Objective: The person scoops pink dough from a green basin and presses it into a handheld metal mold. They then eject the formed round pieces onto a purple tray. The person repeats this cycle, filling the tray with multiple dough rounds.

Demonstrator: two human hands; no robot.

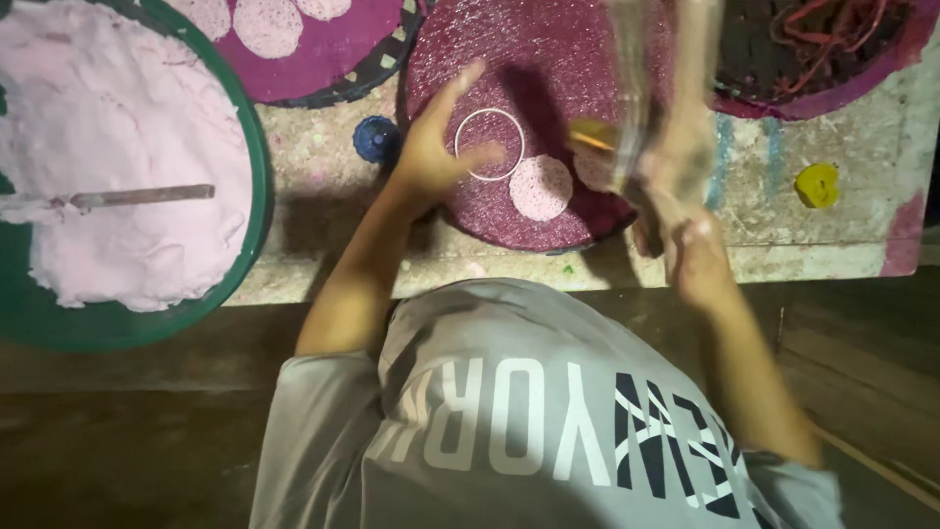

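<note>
My left hand (438, 149) rests on a round magenta mat (548, 59), thumb and fingers pinching a thin white ring (490, 145) that lies flat on it. A pale pink disc (540, 188) lies on the mat just right of the ring, and a second disc (590, 172) is partly hidden beyond it. My right hand (681, 171) is blurred by motion over the mat's right edge. It grips a clear, upright object (654, 69) with a yellow part (592, 134) at its lower end; I cannot tell what the object is.
A green basin (257, 186) at the left holds a mass of pink dough (108, 118) with a stick (137, 195) lying in it. A second purple mat (323, 59) carries more discs. A blue cap (375, 139), a yellow cap (817, 184) and a dark tray (832, 88) lie on the stained bench.
</note>
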